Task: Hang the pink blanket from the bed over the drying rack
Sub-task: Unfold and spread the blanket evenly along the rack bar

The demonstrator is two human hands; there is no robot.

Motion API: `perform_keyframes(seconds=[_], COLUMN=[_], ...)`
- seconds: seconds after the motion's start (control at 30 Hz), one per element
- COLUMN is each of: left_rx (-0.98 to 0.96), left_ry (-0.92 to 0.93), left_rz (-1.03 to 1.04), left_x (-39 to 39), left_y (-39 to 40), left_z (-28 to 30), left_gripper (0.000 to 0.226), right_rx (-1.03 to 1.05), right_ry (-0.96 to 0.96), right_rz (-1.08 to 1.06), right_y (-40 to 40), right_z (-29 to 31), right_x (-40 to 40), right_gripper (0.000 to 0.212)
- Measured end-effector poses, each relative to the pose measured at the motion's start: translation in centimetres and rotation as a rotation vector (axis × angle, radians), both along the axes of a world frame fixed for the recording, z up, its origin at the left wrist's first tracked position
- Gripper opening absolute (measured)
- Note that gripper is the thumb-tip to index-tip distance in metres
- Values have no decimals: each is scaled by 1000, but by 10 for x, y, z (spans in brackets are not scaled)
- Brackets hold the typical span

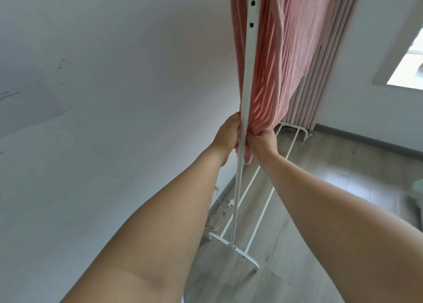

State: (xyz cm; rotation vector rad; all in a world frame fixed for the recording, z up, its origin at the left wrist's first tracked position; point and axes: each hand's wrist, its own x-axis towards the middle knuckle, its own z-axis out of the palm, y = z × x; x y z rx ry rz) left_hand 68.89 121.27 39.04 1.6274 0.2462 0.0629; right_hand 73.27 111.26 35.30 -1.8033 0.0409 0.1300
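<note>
The pink blanket [286, 51] hangs down from the top of the white drying rack [248, 74], draped on both sides of its near upright post. My left hand [226, 134] grips the blanket's lower edge on the left side of the post. My right hand [263, 142] is closed on the bunched lower corner just right of the post. The rack's top bar is out of view above the frame.
A white wall fills the left. The rack's white foot [249, 255] and low rails rest on grey wood floor. A pink ribbed curtain [325, 78] hangs behind the rack, a bright window [409, 67] at right. Thin cord and small star shapes [229, 203] lie by the wall.
</note>
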Motion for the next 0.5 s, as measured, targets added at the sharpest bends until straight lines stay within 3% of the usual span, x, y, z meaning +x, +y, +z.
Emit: perform_keyframes(seconds=[0.13,0.23,0.3,0.37,0.5], left_rx=[-34,117,330,498,708], left_ry=[79,38,48,51,21], left_rz=[-18,131,348,508,492], left_x=[4,14,19,17,-2], left_y=[1,11,16,17,11], left_z=[-4,-21,-31,-43,-55], left_gripper=[45,25,18,24,17], right_rx=[221,238,32,-310,-525], right_ry=[129,233,89,-126,-343], right_rz=[179,352,293,181,103], right_y=[-2,-2,1,0,-2], right_z=[3,4,1,-7,-37], right_x=[12,12,12,1,-23], right_gripper=[20,23,23,24,20])
